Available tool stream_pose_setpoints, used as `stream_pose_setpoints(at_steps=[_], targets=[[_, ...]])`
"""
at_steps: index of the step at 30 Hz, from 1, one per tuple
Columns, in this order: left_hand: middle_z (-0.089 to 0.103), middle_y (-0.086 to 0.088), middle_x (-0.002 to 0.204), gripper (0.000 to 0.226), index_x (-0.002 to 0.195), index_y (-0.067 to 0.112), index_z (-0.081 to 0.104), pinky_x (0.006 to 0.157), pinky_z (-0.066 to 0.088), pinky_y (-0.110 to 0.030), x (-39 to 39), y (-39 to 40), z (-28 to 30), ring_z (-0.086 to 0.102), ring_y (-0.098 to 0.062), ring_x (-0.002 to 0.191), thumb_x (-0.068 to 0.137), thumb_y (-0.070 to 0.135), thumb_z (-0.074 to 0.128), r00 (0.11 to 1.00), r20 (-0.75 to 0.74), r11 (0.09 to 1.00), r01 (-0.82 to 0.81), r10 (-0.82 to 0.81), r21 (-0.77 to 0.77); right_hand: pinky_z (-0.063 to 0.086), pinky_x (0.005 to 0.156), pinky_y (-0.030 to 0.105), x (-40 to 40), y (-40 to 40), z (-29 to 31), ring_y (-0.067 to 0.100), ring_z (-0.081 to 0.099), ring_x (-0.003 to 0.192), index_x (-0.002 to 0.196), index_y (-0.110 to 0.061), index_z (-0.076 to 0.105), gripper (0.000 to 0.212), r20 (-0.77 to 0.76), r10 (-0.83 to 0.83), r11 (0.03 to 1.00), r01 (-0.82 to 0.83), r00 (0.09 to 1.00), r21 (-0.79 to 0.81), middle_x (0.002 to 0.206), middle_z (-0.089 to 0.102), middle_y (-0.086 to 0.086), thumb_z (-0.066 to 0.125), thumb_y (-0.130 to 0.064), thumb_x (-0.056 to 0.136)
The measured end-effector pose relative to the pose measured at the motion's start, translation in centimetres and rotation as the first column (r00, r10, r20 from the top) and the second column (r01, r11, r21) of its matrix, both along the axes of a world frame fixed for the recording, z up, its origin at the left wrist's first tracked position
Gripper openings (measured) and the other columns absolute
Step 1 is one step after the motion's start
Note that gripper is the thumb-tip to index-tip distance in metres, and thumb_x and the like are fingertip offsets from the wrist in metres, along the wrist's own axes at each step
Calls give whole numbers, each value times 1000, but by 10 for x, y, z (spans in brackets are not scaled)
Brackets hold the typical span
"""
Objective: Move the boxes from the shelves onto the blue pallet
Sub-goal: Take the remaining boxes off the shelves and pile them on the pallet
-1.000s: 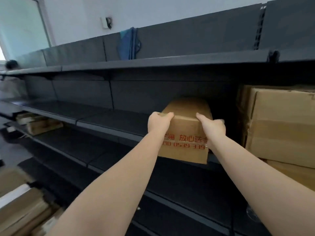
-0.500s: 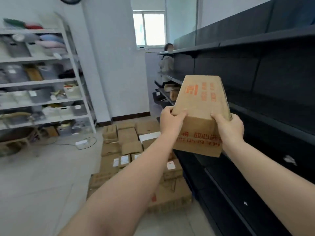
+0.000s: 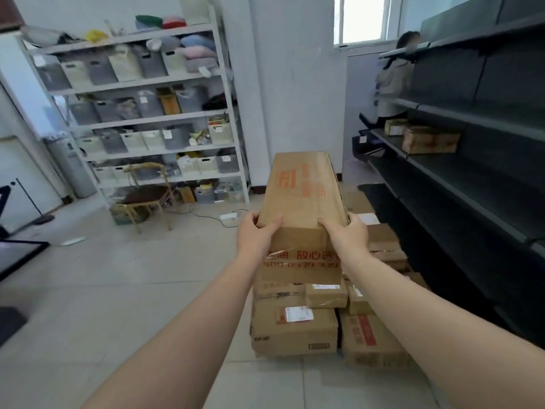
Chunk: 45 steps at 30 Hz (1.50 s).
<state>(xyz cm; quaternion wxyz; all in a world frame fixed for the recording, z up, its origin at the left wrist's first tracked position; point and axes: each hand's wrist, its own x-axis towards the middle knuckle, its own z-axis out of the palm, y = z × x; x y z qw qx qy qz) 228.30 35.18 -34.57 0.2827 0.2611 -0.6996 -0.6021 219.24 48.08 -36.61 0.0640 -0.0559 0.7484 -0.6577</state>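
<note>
Head view: two hands carry one long cardboard box [image 3: 302,199] above a floor stack of boxes [image 3: 295,329].

Left hand [image 3: 256,236] and right hand [image 3: 348,236] curl round its near corners; the stack lies just below the fingers [image 3: 272,222]. Likely mid-carry; next, lowering onto the stack. About eight stacked boxes show, two more on the dark shelves [image 3: 477,178]; the pallet is hidden.

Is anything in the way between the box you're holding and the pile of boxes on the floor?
Nothing visible is. The long box, held by the left hand and right hand, hangs over the stacked boxes with only open air between. The pallet itself is hidden.
</note>
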Motion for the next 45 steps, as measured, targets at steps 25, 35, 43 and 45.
stream_pose_setpoints(at_steps=[25,35,43,45], targets=[[57,6,97,26,109,16,51,70,48,-32,-242,-390,-130,59,-21,95,87,19,65,970,208,964,-170,126,205,44,73,33,-272,-407,-115,19,52,93,129,-17,48,48,318,224,967,-251,921,48,99,52,-3,64,-21,85],[61,-4,115,37,121,13,52,84,53,-37,-370,-538,-229,59,-21,103,87,14,65,927,333,959,83,-174,271,52,85,50,-377,-523,-219,27,53,104,142,-22,35,61,580,21,991,-95,814,97,127,51,6,64,-25,88],[60,8,100,30,111,19,52,77,53,-25,-475,-550,-342,57,-17,103,86,10,65,906,337,921,123,-256,369,54,81,52,-472,-528,-323,31,54,112,144,-23,33,63,607,-79,987,-23,790,159,124,53,5,63,-16,89],[60,5,106,33,115,20,53,78,53,-27,-502,-545,-382,56,-18,107,86,13,66,900,361,919,97,-245,381,54,75,48,-500,-524,-358,31,55,112,144,-22,33,64,603,-82,984,-31,793,175,121,53,5,64,-13,88]])
